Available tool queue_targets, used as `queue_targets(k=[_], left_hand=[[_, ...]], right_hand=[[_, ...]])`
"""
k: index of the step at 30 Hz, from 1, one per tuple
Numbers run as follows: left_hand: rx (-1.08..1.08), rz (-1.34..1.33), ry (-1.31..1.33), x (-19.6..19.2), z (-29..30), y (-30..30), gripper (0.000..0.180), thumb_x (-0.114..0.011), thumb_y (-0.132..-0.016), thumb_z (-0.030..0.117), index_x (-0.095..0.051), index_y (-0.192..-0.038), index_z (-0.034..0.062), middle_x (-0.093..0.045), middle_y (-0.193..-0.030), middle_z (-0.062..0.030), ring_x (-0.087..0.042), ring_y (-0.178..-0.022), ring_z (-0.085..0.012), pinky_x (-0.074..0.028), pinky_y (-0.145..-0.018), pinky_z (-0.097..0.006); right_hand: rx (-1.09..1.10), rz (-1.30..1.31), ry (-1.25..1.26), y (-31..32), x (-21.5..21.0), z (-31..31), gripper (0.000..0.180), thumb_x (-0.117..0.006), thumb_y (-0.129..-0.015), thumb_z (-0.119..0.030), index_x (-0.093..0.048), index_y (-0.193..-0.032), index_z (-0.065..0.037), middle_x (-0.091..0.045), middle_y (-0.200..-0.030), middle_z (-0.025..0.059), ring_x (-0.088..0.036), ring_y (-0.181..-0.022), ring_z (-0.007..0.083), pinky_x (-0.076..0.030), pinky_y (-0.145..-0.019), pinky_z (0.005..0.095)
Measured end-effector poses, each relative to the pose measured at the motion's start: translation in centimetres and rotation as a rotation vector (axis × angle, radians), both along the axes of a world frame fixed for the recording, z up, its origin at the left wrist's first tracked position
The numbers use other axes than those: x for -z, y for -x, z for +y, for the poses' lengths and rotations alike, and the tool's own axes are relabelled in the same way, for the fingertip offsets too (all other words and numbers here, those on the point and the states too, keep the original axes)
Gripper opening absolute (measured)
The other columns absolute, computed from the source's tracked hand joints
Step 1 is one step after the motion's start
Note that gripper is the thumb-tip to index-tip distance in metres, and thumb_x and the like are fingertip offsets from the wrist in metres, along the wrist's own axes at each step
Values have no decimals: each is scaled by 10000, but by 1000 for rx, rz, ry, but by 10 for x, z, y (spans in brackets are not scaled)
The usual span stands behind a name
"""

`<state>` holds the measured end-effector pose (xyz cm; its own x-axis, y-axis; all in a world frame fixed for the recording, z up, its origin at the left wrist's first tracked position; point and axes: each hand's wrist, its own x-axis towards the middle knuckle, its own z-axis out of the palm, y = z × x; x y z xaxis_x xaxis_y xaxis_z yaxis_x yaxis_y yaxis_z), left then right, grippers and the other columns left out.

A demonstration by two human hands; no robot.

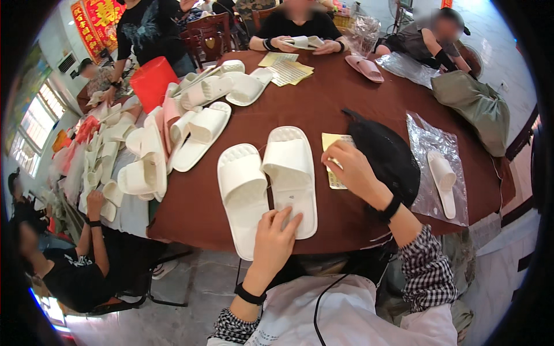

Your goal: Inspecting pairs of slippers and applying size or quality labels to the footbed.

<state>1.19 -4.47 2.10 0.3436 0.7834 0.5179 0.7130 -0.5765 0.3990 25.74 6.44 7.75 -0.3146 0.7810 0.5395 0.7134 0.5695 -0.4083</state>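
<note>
Both hands work at a pair of white slippers (271,184) lying side by side near the worktop (323,109) edge: left hand (273,239) spread flat on the heels, right hand (349,167) pinching a yellow paper slip (334,173) beside them; they look light, soft and bendy, best gripped by the strap.

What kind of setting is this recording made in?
Probably a small shared packing workroom: several people sit around a round brown table with piles of white slippers, clear plastic bags, and paper slips.
</note>
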Motion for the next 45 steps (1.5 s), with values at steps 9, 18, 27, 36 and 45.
queue_targets(k=[9,18,27,36,45], left_hand=[[50,70,-35,3,0,3,491,-685,-762,41,-656,-1251,74,-609,-1292,-120,-552,-1140,-328,-490,-979,-435],[-33,169,-147,4,-7,-1,404,-647,-818,80,-654,-1216,14,-651,-1251,-91,-612,-1116,-253,-532,-914,-358],[-94,200,-133,3,-25,-1,433,-670,-859,119,-637,-1281,33,-632,-1303,-95,-591,-1207,-251,-434,-1087,-417],[-275,145,-65,24,-34,-8,579,-721,-872,295,-560,-1425,229,-524,-1403,-160,-464,-1352,-391,-269,-1122,-691],[-257,131,-70,34,-38,-2,676,-702,-898,379,-468,-1512,223,-439,-1504,-150,-316,-1453,-472,-229,-1133,-719]], right_hand=[[-214,-166,-13,51,17,-59,214,-648,-838,-54,-675,-1043,-1,-635,-1043,132,-621,-996,315,-536,-836,413],[-174,-319,-121,55,34,-84,411,-630,-835,-81,-625,-1232,26,-604,-1161,126,-620,-1109,270,-562,-873,355],[-160,-227,-76,57,34,-88,407,-647,-843,-78,-614,-1237,22,-608,-1214,148,-614,-1133,305,-554,-909,377],[-95,-188,-3,64,45,-88,452,-682,-823,-60,-600,-1261,16,-588,-1216,167,-591,-1109,369,-516,-914,464],[-100,-190,33,65,48,-91,463,-644,-825,-6,-561,-1277,53,-550,-1266,213,-548,-1174,422,-469,-981,495]])
